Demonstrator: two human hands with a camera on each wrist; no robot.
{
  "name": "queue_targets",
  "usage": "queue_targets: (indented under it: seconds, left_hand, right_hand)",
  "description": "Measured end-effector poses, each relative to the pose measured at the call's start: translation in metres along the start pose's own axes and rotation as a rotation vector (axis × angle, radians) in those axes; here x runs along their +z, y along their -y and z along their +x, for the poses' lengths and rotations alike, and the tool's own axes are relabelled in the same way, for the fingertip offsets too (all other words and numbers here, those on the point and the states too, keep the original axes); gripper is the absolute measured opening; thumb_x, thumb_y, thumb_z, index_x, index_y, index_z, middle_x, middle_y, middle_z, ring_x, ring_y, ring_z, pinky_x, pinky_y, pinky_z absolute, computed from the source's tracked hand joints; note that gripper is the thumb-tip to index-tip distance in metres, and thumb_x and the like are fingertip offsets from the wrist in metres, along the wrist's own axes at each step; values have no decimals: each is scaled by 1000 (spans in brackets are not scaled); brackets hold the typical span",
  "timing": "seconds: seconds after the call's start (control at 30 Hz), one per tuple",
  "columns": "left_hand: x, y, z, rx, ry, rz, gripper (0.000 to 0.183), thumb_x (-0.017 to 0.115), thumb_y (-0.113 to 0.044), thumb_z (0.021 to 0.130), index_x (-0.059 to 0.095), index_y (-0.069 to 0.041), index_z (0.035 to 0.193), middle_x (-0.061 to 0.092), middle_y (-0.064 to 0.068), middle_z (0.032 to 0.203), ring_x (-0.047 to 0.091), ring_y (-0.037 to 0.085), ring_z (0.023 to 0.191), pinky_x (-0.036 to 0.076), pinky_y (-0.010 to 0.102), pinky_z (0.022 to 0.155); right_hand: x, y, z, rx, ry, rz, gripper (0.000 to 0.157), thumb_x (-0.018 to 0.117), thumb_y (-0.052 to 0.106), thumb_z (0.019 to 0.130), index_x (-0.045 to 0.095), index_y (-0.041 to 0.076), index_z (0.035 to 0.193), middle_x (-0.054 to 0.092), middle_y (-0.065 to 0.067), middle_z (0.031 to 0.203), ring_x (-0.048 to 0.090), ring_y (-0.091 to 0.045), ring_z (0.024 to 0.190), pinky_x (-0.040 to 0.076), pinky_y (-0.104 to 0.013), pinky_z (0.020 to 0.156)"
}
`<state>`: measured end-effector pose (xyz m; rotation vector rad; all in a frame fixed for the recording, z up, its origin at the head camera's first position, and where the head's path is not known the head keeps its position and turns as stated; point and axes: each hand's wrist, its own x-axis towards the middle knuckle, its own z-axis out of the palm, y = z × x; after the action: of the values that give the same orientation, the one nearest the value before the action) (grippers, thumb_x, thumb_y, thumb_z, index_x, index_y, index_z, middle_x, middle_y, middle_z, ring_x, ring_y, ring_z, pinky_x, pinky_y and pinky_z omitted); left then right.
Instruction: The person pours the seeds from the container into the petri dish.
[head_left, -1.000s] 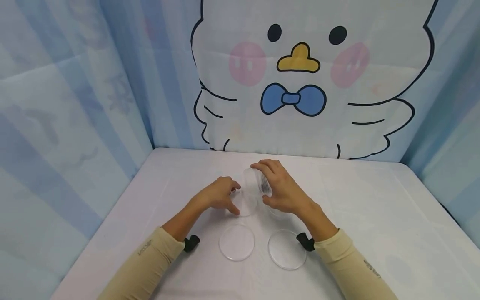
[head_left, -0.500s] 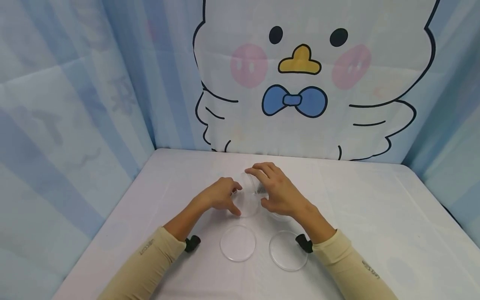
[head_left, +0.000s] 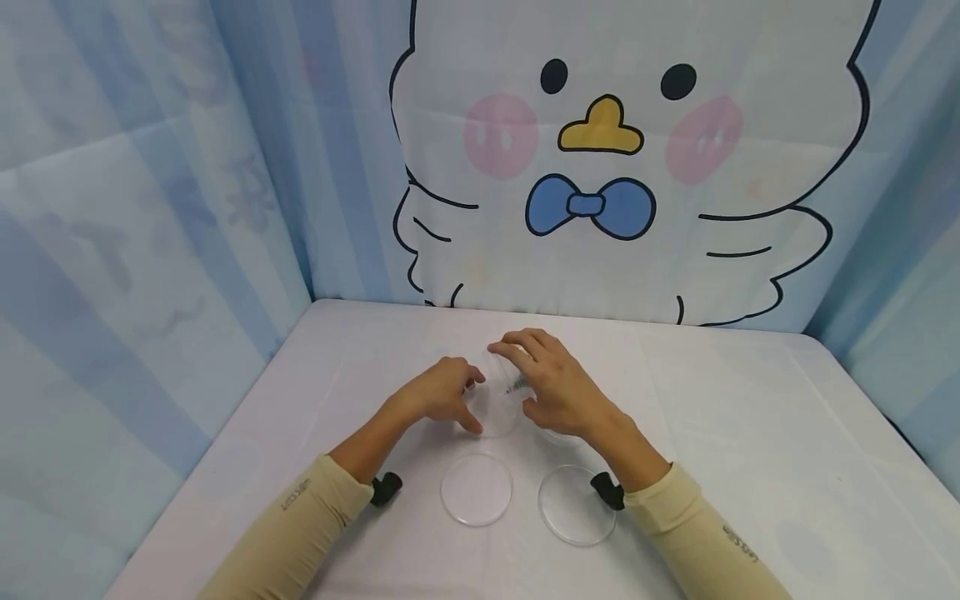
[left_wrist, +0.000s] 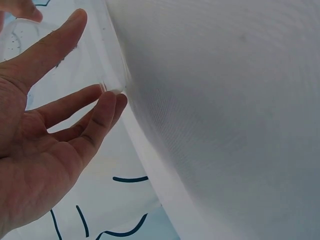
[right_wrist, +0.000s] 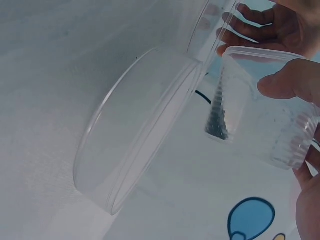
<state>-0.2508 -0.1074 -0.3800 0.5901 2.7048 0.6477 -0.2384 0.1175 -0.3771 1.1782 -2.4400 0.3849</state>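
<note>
While the right hand [head_left: 558,379] holds a clear container [right_wrist: 245,112] tilted on its side, thumb and fingers curled about its wall, the container's mouth faces the left hand [head_left: 438,390]. Dark grains [right_wrist: 218,122] lie inside, gathered along its lower wall, as the right wrist view shows. The left hand's thumb and fingers stand wide apart, the fingertips touching the edge of a clear dish [head_left: 498,417]; how firmly they press cannot be told. This dish rests on the white table [head_left: 735,433], below and beside the container. A second clear dish [right_wrist: 132,135] lies just beside it, partly hidden by the right hand in the head view. Nearer the person lie two clear round pieces, the left disc [head_left: 476,490] and the right disc [head_left: 573,506], well apart from the fingers; a black fitting [head_left: 607,490] at the right wrist overlaps the edge of the latter. Beyond the table hangs a pale backdrop [head_left: 600,267] printed with a cartoon figure and a blue bow [head_left: 588,205]
</note>
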Motion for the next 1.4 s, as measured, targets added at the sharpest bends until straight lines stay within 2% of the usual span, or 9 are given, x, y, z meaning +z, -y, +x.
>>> queue_targets:
  seconds: [0.7, 1.4]
  left_hand:
    - [-2, -3, -2, -18, 2, 6, 76, 98, -27, 73, 66, -4, 137, 68, 13, 124, 63, 25, 111, 56, 40, 99]
    - [1, -4, -4, -21, -7, -26, 74, 97, -24, 74, 65, -3, 137, 68, 14, 125, 63, 24, 109, 57, 40, 98]
  right_hand:
    - [-1, 6, 1, -26, -7, -93, 86, 88, -5, 67, 58, 17, 144, 59, -8, 143, 50, -33, 139, 41, -51, 120]
    - [-1, 11, 2, -45, 4, -114, 86, 86, -8, 65, 58, 18, 143, 59, -8, 143, 52, -34, 137, 43, -52, 118]
